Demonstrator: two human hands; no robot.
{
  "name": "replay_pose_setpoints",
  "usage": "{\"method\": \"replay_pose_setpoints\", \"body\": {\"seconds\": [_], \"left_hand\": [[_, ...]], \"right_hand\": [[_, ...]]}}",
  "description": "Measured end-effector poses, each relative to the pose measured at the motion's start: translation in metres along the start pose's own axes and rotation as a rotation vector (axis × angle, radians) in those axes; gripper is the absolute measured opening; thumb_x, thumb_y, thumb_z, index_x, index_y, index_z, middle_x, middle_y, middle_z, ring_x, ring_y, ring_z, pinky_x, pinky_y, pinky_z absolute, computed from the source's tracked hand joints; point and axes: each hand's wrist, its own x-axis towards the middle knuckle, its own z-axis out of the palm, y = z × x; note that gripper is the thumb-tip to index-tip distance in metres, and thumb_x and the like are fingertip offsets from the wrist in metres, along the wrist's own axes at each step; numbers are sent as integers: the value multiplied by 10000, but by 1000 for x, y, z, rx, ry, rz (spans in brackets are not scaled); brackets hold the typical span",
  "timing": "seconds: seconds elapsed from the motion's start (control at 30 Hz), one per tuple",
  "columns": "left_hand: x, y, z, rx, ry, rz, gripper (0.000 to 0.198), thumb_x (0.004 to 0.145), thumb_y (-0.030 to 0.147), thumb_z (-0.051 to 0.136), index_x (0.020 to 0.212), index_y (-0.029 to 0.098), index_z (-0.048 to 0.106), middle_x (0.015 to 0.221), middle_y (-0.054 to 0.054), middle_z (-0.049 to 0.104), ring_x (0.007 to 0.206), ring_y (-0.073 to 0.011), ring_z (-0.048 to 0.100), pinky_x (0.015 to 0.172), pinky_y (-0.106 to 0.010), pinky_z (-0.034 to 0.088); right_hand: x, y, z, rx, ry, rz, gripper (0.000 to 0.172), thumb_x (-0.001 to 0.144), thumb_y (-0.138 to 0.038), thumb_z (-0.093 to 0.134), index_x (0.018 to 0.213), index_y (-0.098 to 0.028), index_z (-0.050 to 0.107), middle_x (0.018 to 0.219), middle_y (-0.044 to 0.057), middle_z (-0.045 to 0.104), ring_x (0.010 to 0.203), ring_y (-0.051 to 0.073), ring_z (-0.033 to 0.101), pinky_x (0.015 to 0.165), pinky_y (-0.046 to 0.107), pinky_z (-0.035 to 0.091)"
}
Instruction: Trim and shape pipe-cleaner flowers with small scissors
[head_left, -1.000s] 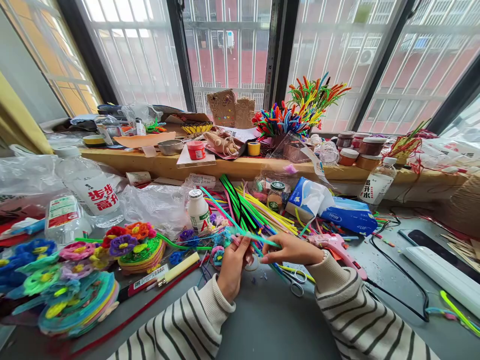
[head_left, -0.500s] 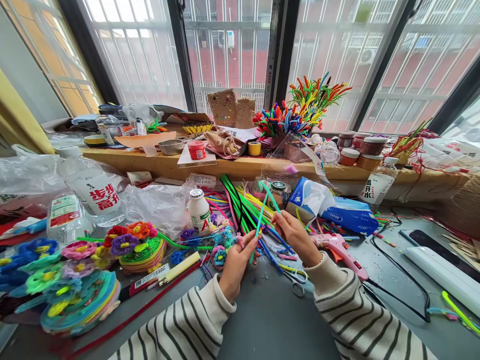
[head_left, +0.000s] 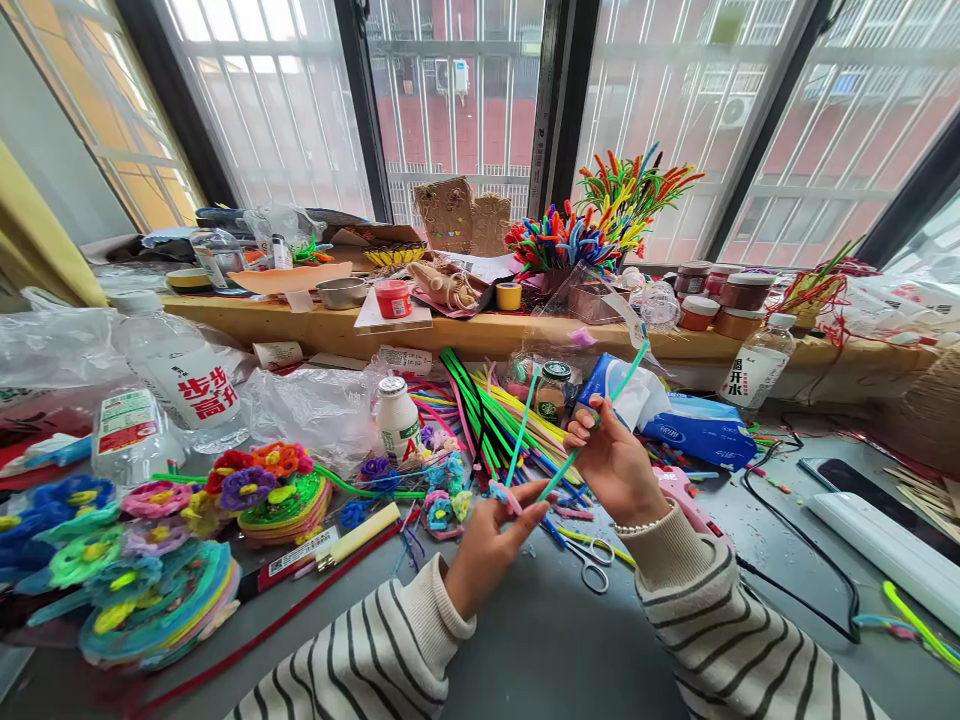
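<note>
My left hand (head_left: 491, 548) is closed at the middle of the desk, pinching a small pink and light-blue piece (head_left: 506, 496) from which one teal pipe cleaner end (head_left: 523, 425) points up. A second teal length (head_left: 568, 465) slants from my left fingertips up to the right. My right hand (head_left: 616, 465) pinches that length between thumb and fingers, with its tip sticking out above. Behind both hands lies a bundle of green, yellow and pink pipe cleaners (head_left: 491, 410). Scissors (head_left: 592, 568) rest below my right hand.
Fuzzy flower pieces (head_left: 154, 580) cover the desk's left side. A white bottle (head_left: 397, 420) stands behind my left hand. At the right are a pink glue gun (head_left: 686, 498), a blue tissue pack (head_left: 697, 432) and a white power strip (head_left: 892, 555). Jars and bowls line the wooden sill (head_left: 465, 335).
My right hand has moved right and slightly down along the teal length, which now slants farther right. The left hand has turned, showing the pink piece.
</note>
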Motion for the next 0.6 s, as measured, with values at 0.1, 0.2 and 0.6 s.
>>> {"method": "replay_pose_setpoints", "body": {"seconds": [0.1,0.2,0.6], "left_hand": [[1,-3,2,-25,-82,-95,328,692,350,537,933,141,610,567,-30,619,430,-102,502,424,-213,362],[5,-5,-2,-1,-27,-92,266,688,355,537,792,136,648,488,7,554,366,-57,402,383,-190,310],[14,9,-22,-54,213,-31,155,624,246,615,713,120,631,586,-30,636,582,-157,604,586,-261,488]], "right_hand": [[2,-3,-3,28,29,18,153,760,-361,471,718,-218,509,559,-49,374,458,69,375,435,191,344],[5,-8,-11,-63,53,10,207,748,-393,479,739,-191,522,502,-68,310,382,53,271,353,173,255],[6,-18,-25,-1077,-354,-162,246,736,-366,510,617,-157,558,521,-37,440,472,78,350,457,201,251]]}}
